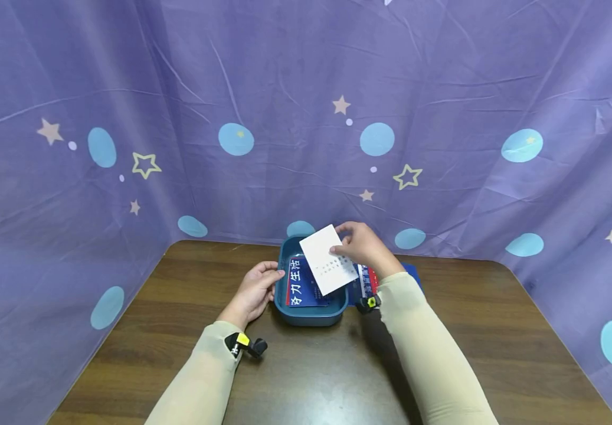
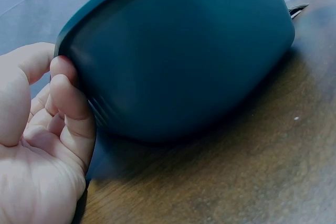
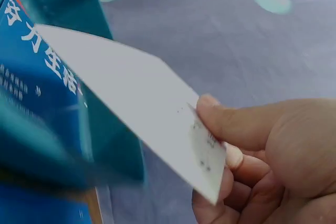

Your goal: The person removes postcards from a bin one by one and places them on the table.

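A teal plastic box [image 1: 311, 319] stands on the table, and my left hand [image 1: 255, 290] grips its left rim. The left wrist view shows that hand's thumb at the rim and its fingers against the outer wall [image 2: 184, 51]. My right hand [image 1: 363, 247] pinches a white card [image 1: 320, 254] by one edge and holds it tilted over the box. Small dark print shows near the pinched edge of the card [image 3: 126, 87]. Inside the box lies a blue card [image 1: 301, 294] with large white characters and a red strip, partly hidden by the white card.
Right of the box, blue and red printed matter [image 1: 370, 278] lies on the wooden table [image 1: 189, 330], partly covered by my right forearm. A purple curtain [image 1: 306, 88] with stars and dots hangs close behind the table and along its sides.
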The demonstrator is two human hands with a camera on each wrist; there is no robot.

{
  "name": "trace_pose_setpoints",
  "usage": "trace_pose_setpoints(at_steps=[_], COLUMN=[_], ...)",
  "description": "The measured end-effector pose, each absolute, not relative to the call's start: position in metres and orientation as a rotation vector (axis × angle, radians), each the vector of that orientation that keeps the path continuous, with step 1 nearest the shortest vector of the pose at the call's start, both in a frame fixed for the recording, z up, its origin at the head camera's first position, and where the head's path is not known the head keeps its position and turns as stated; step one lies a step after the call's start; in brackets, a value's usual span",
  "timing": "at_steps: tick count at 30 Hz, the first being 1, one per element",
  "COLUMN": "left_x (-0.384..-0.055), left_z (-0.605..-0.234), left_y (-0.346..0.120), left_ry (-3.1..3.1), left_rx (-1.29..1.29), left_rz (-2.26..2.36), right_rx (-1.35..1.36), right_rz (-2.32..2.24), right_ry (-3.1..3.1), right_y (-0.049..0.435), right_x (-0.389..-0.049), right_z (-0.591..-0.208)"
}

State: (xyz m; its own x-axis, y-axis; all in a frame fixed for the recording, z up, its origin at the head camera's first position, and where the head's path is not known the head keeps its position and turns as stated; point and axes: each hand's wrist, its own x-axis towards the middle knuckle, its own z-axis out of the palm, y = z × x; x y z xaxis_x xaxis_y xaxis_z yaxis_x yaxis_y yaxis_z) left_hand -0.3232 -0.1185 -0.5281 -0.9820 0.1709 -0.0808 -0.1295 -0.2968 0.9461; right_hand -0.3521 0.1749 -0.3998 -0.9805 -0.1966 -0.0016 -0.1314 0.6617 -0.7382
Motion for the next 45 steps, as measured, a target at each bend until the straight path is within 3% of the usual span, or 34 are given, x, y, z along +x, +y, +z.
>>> trace_pose_setpoints(at_steps=[19, 27, 45], left_x=[-0.324, -0.325, -0.324], left_z=[-0.531, -0.533, -0.533], left_y=[-0.119, -0.117, -0.118], left_ry=[1.740, 1.741, 1.754], left_rx=[0.053, 0.058, 0.073], left_rz=[2.386, 2.386, 2.394], right_rx=[0.026, 0.236, 0.304], right_rz=[-1.364, -1.366, -1.157], right_ry=[2.742, 2.686, 2.681], right_y=[0.325, 0.374, 0.380], right_x=[-0.329, -0.324, -0.340], right_z=[-0.417, -0.444, -0.491])
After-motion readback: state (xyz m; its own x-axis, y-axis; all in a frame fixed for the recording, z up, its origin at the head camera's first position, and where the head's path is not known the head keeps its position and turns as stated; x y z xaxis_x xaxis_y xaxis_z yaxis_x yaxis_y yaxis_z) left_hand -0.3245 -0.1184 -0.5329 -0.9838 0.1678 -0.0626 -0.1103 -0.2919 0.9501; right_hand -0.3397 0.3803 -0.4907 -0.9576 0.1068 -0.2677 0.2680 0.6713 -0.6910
